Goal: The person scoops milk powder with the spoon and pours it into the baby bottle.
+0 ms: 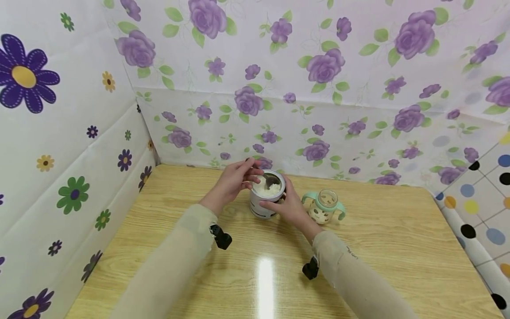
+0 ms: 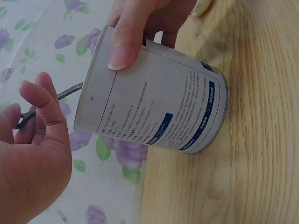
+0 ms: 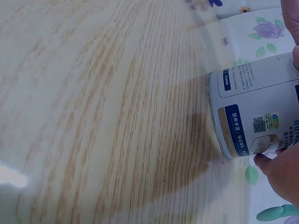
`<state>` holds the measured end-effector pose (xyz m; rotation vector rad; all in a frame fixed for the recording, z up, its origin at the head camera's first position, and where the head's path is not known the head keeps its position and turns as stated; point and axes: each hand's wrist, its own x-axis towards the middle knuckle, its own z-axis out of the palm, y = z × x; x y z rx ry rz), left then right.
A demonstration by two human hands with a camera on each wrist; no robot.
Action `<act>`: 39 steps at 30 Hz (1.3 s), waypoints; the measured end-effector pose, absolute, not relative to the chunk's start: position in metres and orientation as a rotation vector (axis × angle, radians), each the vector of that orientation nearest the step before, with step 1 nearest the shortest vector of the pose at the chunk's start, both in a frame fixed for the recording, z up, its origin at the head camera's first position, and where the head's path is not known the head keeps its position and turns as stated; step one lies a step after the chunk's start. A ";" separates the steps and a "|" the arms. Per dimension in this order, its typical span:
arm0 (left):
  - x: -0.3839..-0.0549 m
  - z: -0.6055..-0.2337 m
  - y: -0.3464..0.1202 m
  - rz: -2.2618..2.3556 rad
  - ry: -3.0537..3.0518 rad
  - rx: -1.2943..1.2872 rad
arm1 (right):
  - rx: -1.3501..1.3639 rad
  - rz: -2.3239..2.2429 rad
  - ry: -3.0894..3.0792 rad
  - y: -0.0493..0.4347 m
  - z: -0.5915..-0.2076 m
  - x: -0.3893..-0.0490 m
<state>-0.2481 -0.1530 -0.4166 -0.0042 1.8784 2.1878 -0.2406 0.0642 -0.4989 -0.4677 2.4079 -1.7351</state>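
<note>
Clearly, powder tin [image 1: 260, 209]: the landmark, standing on the table with its top uncovered; its white wall carries blue bars, small print and a square code.
Powder: pale and cream-coloured, clumped inside the tin below its rim.
Spoon [image 2: 70, 91]: dark, with a twisted handle leaning out over the rim of the tin.
Left hand [image 1: 239, 177]: at the left of the tin's mouth; its grip is narrow, holding the end of the spoon handle.
Right hand [image 1: 292, 206]: at the right side of the tin; its grip is curved around the wall, thumb on the near face, holding the tin.
Baby bottle [image 1: 322, 212]: just right of the tin, upright and uncapped, with mint-green handles on both sides and brown spots.
Table [image 1: 398, 230]: wood-grained, beneath the tin, with a bright glare nearer the person than the tin.
Rose-printed covering [image 1: 279, 106]: behind the tin.
Daisy-printed covering [image 1: 79, 146]: well left of the tin.
</note>
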 end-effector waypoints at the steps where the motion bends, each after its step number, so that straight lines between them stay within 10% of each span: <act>1: -0.248 -0.416 -0.152 2.188 1.896 -0.006 | -0.465 -1.737 2.404 0.064 -0.499 -0.241; 39: -0.252 -0.408 -0.177 1.805 2.010 0.191 | -0.443 -1.785 2.337 0.064 -0.497 -0.238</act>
